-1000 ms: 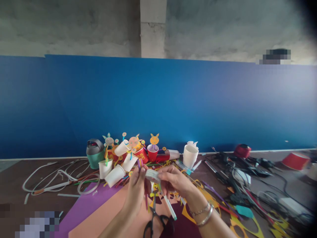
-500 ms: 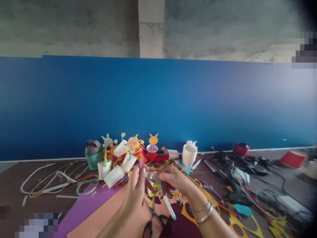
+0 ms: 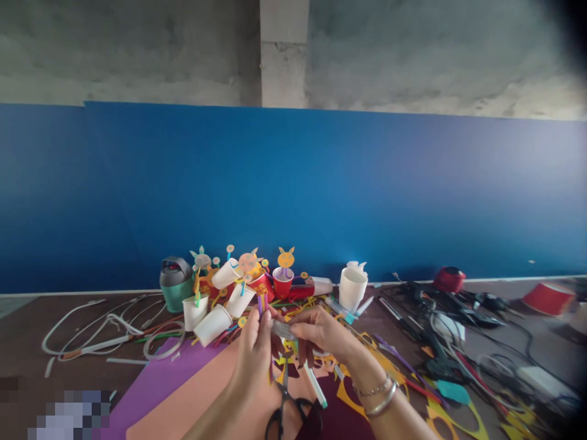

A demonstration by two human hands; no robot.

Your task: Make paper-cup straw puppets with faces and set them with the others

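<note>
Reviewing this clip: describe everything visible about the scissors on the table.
The scissors have black looped handles, plastic by the look, spread apart, and darkish, metal-looking blades. They lie over the peach sheet, handles toward the person and blades pointing away, the right loop by the dark maroon sheet. The left loop reaches the picture's bottom edge. The tips are hard to make out among scraps below the left hand and right hand; neither holds them.
</note>
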